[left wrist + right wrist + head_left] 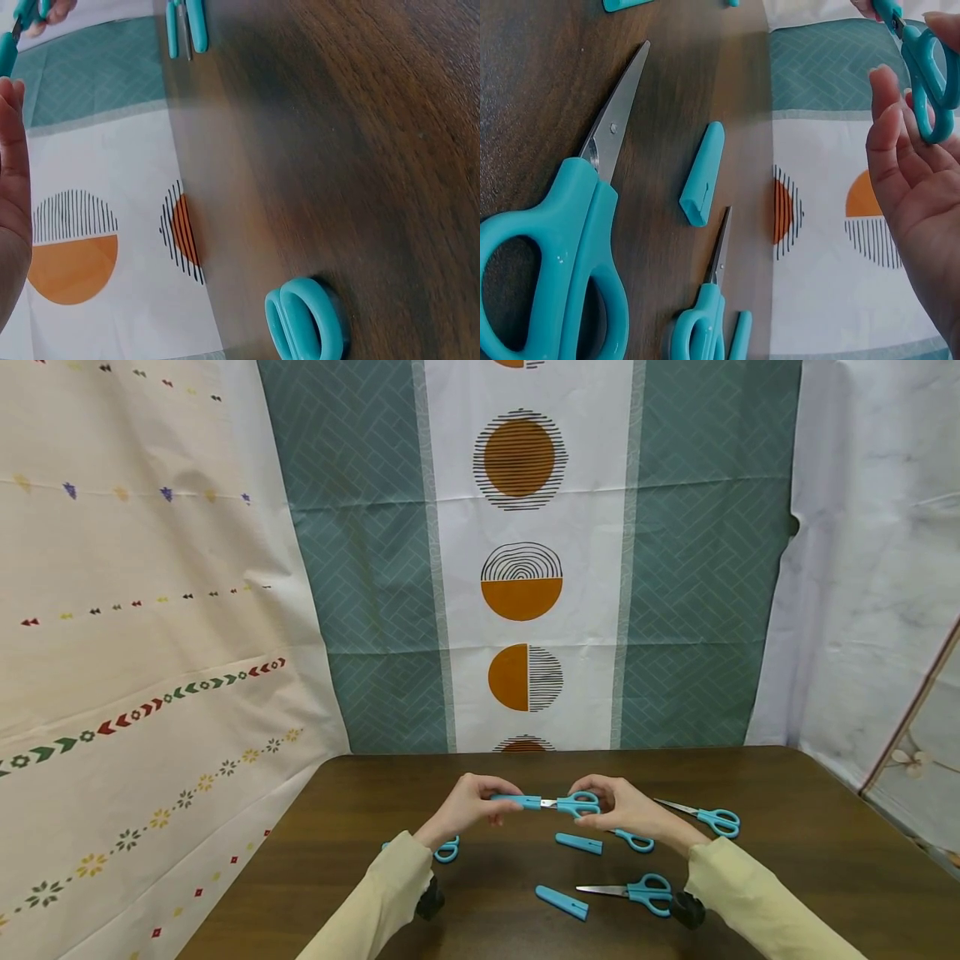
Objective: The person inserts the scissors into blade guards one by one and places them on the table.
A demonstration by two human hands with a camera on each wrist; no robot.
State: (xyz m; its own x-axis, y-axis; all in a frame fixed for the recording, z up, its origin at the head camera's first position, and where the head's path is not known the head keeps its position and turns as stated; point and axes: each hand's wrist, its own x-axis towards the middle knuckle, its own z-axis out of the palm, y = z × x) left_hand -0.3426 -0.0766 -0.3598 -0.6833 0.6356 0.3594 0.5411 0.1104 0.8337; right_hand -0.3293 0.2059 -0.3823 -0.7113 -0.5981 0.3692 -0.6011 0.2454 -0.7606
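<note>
In the head view, my left hand (480, 802) pinches a light-blue blade cover (519, 802) between thumb and fingers. My right hand (618, 806) holds a pair of scissors by its blue handles (577, 804). The cover sits over most of the blades; a short strip of metal (549, 804) shows between cover and handles. Both hands are raised above the table. The right wrist view shows the right hand (915, 165) with its thumb and fingers at the handle loops (934, 86). Only an edge of the left hand (11, 165) appears in the left wrist view.
On the brown table (360, 793) lie uncovered scissors (648, 893) in front, more scissors (636, 841) behind, and another pair (720, 821) at the right. Two loose covers (562, 902) lie left of these. Further scissors (447, 850) are partly hidden by the left arm. Patterned cloths (525, 610) hang behind.
</note>
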